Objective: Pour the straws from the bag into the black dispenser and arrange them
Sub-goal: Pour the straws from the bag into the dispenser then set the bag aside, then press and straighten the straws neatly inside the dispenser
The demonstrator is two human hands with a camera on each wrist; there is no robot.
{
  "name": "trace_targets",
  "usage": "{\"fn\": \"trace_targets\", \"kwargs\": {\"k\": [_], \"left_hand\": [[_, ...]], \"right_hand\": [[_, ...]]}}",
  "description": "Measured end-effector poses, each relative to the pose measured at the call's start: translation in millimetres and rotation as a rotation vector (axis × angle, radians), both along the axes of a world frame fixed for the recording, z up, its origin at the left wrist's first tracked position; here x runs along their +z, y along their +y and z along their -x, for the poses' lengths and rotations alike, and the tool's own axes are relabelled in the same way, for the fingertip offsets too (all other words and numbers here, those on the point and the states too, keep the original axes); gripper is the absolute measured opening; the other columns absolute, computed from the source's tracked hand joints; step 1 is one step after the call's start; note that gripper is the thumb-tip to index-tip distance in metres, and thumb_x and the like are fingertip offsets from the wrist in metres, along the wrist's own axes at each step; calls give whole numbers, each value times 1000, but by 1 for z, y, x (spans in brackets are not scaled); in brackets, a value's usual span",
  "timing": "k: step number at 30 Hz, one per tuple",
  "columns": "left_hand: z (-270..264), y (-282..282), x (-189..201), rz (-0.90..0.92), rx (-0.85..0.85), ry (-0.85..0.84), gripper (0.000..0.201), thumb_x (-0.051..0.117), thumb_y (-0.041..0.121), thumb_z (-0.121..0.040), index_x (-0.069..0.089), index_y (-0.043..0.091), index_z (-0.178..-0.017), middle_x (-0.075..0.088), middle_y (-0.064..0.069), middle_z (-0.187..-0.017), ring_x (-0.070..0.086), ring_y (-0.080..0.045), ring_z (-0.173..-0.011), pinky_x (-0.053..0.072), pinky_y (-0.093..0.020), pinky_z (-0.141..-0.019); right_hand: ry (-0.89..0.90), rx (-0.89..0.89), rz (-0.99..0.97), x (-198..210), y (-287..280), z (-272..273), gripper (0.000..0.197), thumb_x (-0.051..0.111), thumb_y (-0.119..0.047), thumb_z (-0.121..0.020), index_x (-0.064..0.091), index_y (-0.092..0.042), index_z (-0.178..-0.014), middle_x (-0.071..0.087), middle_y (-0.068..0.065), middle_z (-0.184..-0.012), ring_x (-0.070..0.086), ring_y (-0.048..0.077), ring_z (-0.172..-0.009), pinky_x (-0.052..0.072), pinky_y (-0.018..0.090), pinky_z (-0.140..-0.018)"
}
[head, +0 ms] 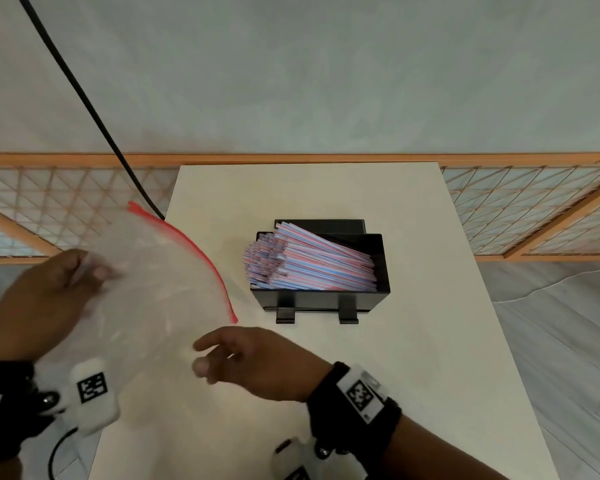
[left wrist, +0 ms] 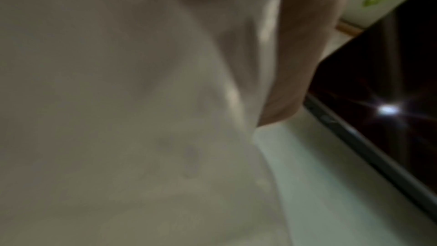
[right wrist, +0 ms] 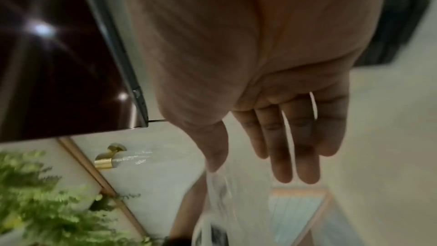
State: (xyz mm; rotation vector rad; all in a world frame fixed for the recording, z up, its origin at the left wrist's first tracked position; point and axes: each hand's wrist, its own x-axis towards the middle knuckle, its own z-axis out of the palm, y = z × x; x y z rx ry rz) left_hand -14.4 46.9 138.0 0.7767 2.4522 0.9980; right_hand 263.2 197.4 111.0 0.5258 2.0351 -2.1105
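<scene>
A clear zip bag (head: 153,289) with a red seal strip hangs empty over the table's left edge. My left hand (head: 84,268) pinches its upper left part between thumb and fingers. In the left wrist view the bag (left wrist: 118,119) fills most of the picture, with one finger (left wrist: 295,63) beside it. My right hand (head: 205,356) hovers at the bag's lower right edge, fingers relaxed and holding nothing. In the right wrist view this hand (right wrist: 253,171) shows straight fingers. The black dispenser (head: 312,301) stands mid-table. Pink, blue and white straws (head: 305,265) lie slanted in it, their left ends raised above the rim.
The cream table (head: 413,358) is narrow, with floor on both sides. A black cable (head: 84,91) runs down past its back left corner. A wooden lattice rail (head: 534,209) lines the wall behind. A dark glossy screen (left wrist: 390,63) and a green plant (right wrist: 47,203) show in the wrist views.
</scene>
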Motion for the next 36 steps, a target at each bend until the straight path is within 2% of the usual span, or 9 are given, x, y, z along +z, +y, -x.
{"fn": "trace_targets", "kwargs": {"k": [5,8,11,14,16,20,27,32,36], "left_hand": [[-29,-2,-64,-173,206,-232,13,60,24,-98,68,20,-89,73,15,-79,62,-7,-76,46,-31,-73],[-42,2,-101,-174,258,-289,24,59,14,-97,65,27,-79,69,5,-90,58,-17,-90,43,-34,-81],[-52,10,-128,-96,293,-298,17,58,12,-97,63,23,-85,70,-9,-104,62,-26,-100,46,-35,-80],[-63,21,-142,119,202,-263,16,62,15,-97,65,13,-113,62,-18,-126,58,-38,-122,44,-45,-99],[-64,27,-142,240,220,-203,49,65,23,-95,49,2,-136,54,-21,-140,54,-40,-126,40,-43,-103],[-59,34,-133,274,223,-17,63,75,24,-86,47,7,-139,49,-21,-140,51,-42,-127,41,-50,-106],[-63,68,-96,134,69,172,32,60,37,-95,66,14,-116,59,-13,-129,57,-33,-122,45,-44,-103],[-104,123,-59,-204,41,-109,24,50,31,-102,61,19,-120,62,5,-125,58,-17,-120,35,-22,-93],[-127,160,-54,-220,-39,-199,48,42,45,-103,47,21,-144,50,5,-146,46,-11,-133,30,-21,-100]], "right_hand": [[76,-260,-220,1,47,-31,32,78,-28,-88,68,-19,-117,77,3,-100,69,7,-87,54,32,-91],[89,-459,-263,-4,78,-46,35,85,-37,-75,73,-29,-107,76,0,-95,72,15,-90,56,37,-91],[53,-537,-397,-7,101,-59,36,89,-32,-74,73,-30,-107,73,-8,-95,68,2,-90,53,22,-87],[15,-585,-512,-18,115,-69,46,91,-32,-71,71,-27,-112,69,-12,-103,64,-1,-96,47,7,-80],[-27,-586,-601,-29,121,-73,56,93,-37,-67,68,-29,-117,66,-13,-111,61,-2,-102,46,5,-81],[-61,-542,-731,-40,129,-78,77,95,-39,-61,61,-25,-129,59,-9,-124,59,7,-111,53,25,-97],[-26,-450,-903,-42,142,-68,94,93,-53,-56,54,-23,-136,54,-5,-130,55,12,-115,51,36,-102],[-47,-302,-996,-38,153,-47,129,80,-82,-46,35,-21,-151,40,2,-152,38,21,-140,36,51,-117],[-54,-212,-979,-36,157,-32,140,82,-80,-47,19,-22,-157,31,4,-161,29,24,-148,22,54,-123]]}}
